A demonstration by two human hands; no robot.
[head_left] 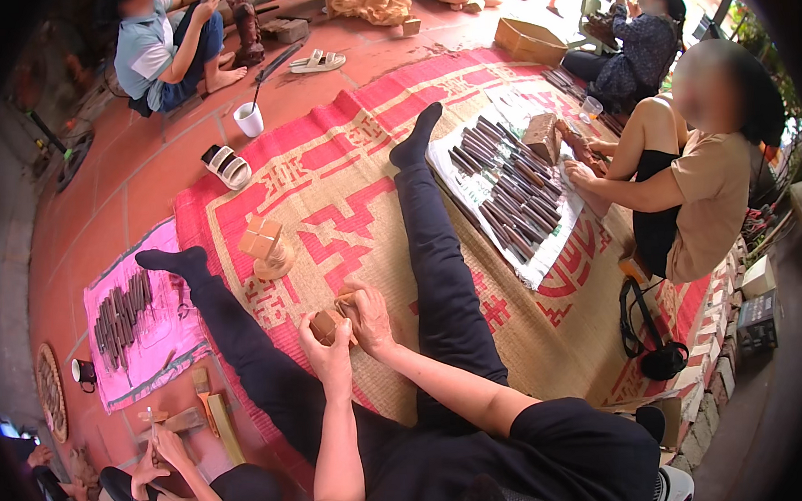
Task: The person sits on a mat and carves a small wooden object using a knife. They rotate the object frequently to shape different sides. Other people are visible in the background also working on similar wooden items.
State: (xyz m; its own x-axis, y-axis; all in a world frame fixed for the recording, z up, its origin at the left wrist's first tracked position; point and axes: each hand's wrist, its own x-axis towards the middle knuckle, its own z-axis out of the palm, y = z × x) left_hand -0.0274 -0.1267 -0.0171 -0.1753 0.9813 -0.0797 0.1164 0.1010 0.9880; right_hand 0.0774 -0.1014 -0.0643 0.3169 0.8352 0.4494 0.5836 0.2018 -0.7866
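Observation:
Between my knees, over the patterned mat, my left hand (331, 347) grips a small brown wooden block (328, 325). My right hand (368, 319) is right beside it, its fingers curled and closed against the block's far right side. A small brown piece shows at those fingers, too small to name. Beyond my hands on the mat lie a light wooden block marked with lines (260, 236) and a pale rounded wooden piece (277, 261). My legs stretch out on both sides of them.
Rows of dark-handled carving tools (517, 188) lie on a white cloth (546, 262) at right, near a seated person. More tools (122, 318) rest on a pink cloth (164, 256) at left. A white cup (249, 120) and sandals (227, 167) stand beyond the mat. Other people work around.

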